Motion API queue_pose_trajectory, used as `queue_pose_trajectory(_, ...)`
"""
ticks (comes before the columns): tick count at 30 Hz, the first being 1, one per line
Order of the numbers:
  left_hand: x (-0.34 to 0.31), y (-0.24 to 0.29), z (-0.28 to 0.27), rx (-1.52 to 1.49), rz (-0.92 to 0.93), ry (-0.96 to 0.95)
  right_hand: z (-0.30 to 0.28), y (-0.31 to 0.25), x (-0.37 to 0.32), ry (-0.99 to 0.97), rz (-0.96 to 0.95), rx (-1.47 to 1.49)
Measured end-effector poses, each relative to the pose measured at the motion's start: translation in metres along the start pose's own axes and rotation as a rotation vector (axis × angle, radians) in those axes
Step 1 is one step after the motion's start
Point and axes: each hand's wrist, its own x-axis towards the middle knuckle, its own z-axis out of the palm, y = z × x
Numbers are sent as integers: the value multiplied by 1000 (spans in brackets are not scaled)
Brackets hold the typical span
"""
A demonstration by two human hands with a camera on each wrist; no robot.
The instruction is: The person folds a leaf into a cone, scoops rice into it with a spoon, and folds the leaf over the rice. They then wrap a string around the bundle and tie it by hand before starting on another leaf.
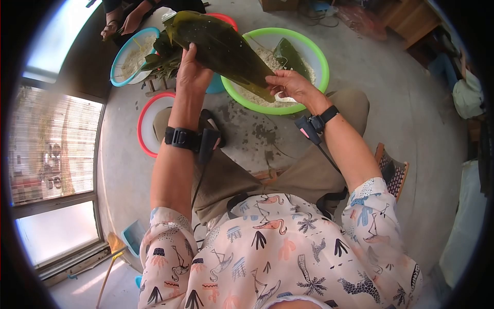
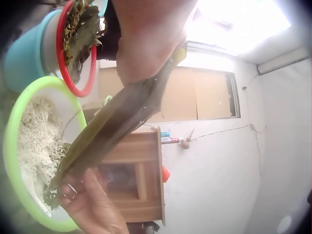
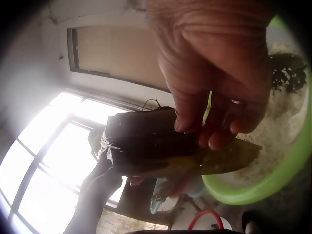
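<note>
Both hands stretch a wide, dark green bamboo leaf (image 1: 221, 49) between them in the head view; it looks wet, with a few white specks. My left hand (image 1: 194, 74) grips its broad end, thumb on the near face and the other fingers hidden behind. At the narrow end, my right hand (image 1: 292, 86) pinches the edge between thumb and fingers, as the right wrist view also shows. Below lies a green-rimmed basin (image 1: 324, 67) of white rice (image 2: 36, 131). Another leaf (image 1: 290, 59) rests on the rice, and a white spoon (image 2: 36, 195) lies near the rim.
A blue-rimmed basin (image 1: 114, 72) with pale grains stands at the left, beside a bundle of leaves (image 1: 162, 64). Nearer is a red-rimmed basin (image 1: 141, 123) on the floor. Another person's hands (image 1: 131, 23) show at the top left. A woven-seat stool (image 1: 393, 172) stands at the right.
</note>
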Motion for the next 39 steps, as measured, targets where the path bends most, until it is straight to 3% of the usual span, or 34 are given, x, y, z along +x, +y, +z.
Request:
queue_pose_trajectory(9,4,1,-5,21,21,17,2,8,10,10,16,-54)
queue_pose_trajectory(11,6,3,-10,49,1,-76,4,3,6,10,27,-102)
queue_pose_trajectory(13,2,3,-10,65,-9,-103,0,-10,-4,20,60,-602)
queue_pose_trajectory(14,-2,3,-8,83,-18,-127,-9,-7,-3,15,51,-613)
queue_pose_trajectory(16,-7,3,-5,83,-38,-144,-26,-3,4,282,-316,-928)
queue_pose_trajectory(17,-7,0,-5,85,-76,-157,-16,-18,-1,278,-330,-938)
queue_pose_trajectory(19,-10,-6,0,94,-74,-186,5,-49,-20,90,-395,-131)
queue_pose_trajectory(20,-15,-11,5,67,-127,-177,12,-62,-27,-13,-415,-75)
queue_pose_trajectory(25,-30,-36,19,87,-226,-190,27,-77,-24,-115,-478,-102)
queue_pose_trajectory(29,-22,-34,17,217,-143,-255,19,-69,-20,-113,-402,-54)
queue_pose_trajectory(33,-9,-24,7,315,-96,-140,7,-51,-19,-224,-277,-68)
queue_pose_trajectory(36,-3,-27,3,438,-46,-113,7,-45,-18,-225,-259,-203)
queue_pose_trajectory(39,-4,-34,4,526,-63,-67,22,-52,-23,-223,-322,-101)
